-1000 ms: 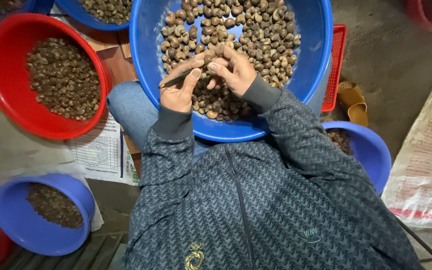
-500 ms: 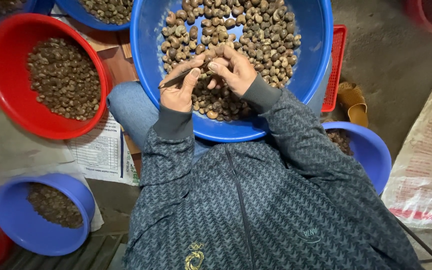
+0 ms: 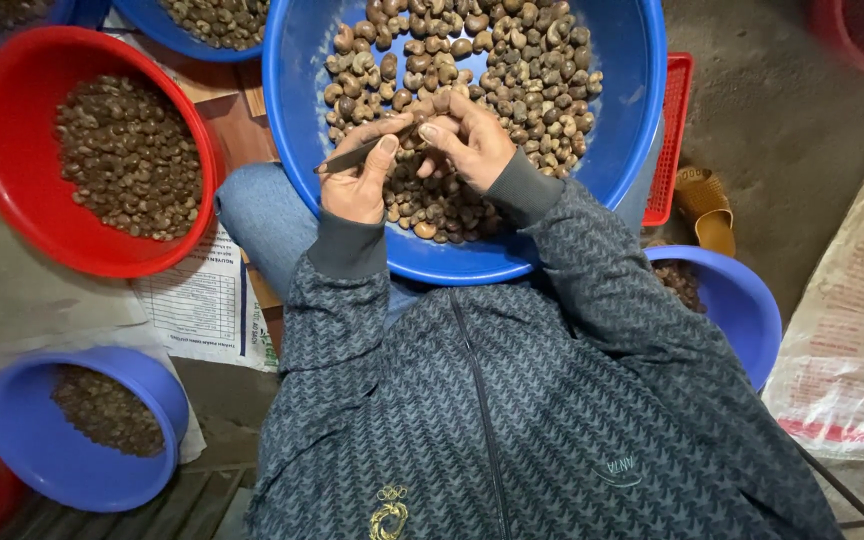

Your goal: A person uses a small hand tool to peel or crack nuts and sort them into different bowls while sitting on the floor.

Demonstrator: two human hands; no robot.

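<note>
A: What are the hands doing?

B: The left hand [image 3: 357,185] is closed around a thin dark tool [image 3: 352,157], thumb pressed along it, tip aimed at the other hand. The right hand [image 3: 472,140] pinches one cashew nut [image 3: 439,102] between its fingertips, fingers narrow around it. Both meet over the big blue basin [image 3: 632,90] on the person's lap.

A: And the nut itself?

B: Held just above the heap in that basin, touching the tool's tip or very nearly; I can't tell which.

A: How far along does it look?

B: I'd judge there's plenty left: the big basin is well stocked with brown nuts [image 3: 512,60]. The red basin [image 3: 12,200] to the left holds a fair pile, the smaller blue bowl [image 3: 22,450] lower left has a darker layer, and another blue bowl [image 3: 742,310] at the right is mostly hidden by the sleeve

A: So some sorted, much to go?

B: That's my reading, yes
</note>
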